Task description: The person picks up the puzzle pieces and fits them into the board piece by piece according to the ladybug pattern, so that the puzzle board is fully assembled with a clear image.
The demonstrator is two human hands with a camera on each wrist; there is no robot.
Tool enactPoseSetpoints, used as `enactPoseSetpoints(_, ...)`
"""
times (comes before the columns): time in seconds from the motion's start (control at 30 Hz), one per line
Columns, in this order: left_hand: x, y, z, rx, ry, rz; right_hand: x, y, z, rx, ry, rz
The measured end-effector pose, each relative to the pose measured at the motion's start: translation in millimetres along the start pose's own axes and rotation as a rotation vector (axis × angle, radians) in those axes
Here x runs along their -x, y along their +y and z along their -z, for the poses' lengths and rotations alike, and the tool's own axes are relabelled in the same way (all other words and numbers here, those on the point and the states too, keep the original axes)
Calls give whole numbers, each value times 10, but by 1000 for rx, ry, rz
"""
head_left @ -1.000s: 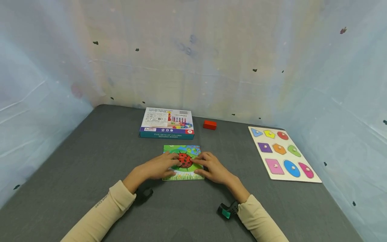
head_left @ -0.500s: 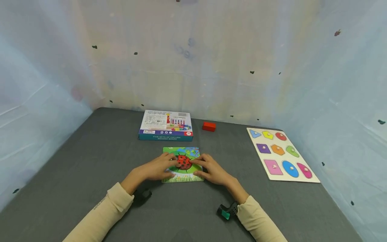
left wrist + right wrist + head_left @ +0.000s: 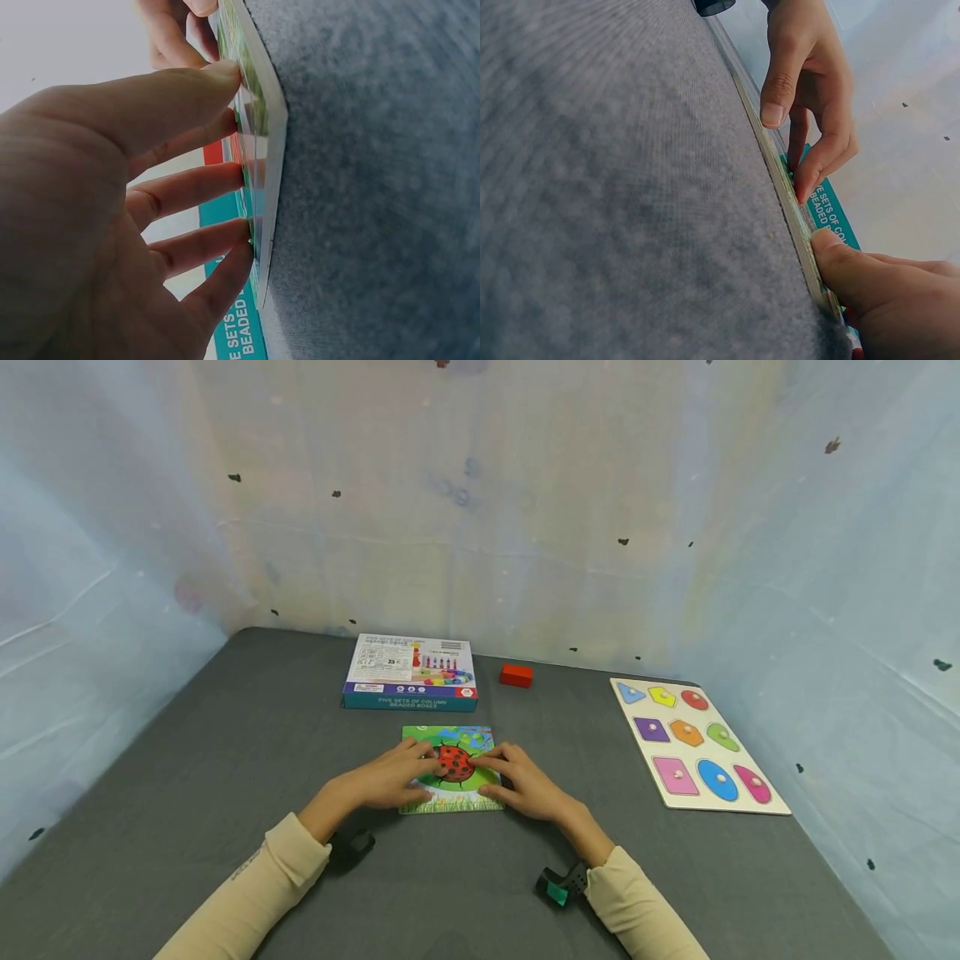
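A flat puzzle board (image 3: pixel 450 803) with a red ladybug on a green background lies on the grey table. My left hand (image 3: pixel 388 775) rests its fingertips on the board's left part, fingers spread. From the other side my right hand (image 3: pixel 529 783) touches the board's right part with its thumb and fingertips. In the left wrist view, the thumb and fingertips of the left hand (image 3: pixel 142 187) meet the top face of the board (image 3: pixel 271 157) near its pale edge. Low in the right wrist view, the thumb of the right hand (image 3: pixel 900 300) presses near the board's edge.
Behind the board lies a box of beads (image 3: pixel 408 672), its lid printed with lettering. A red block (image 3: pixel 516 675) sits to the right of that box. Further right is a shape peg board (image 3: pixel 701 747) with several coloured knobbed pieces. A pale sheet (image 3: pixel 480 527) hangs behind the table.
The head view has tilted up slightly, so everything on the table sits a little lower in it. Both hands stay at the same places on the puzzle board.
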State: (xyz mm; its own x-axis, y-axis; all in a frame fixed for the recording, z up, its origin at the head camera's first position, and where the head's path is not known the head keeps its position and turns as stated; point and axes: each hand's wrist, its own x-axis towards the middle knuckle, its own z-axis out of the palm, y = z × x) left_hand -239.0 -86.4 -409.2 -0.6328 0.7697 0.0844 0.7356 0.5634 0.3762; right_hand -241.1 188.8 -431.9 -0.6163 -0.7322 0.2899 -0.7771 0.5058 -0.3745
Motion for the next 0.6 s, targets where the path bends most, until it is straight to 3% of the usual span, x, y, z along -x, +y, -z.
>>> enactPoseSetpoints(0.6,-6,2,-4,-20,1,5,-2,30,-17,8,16,25)
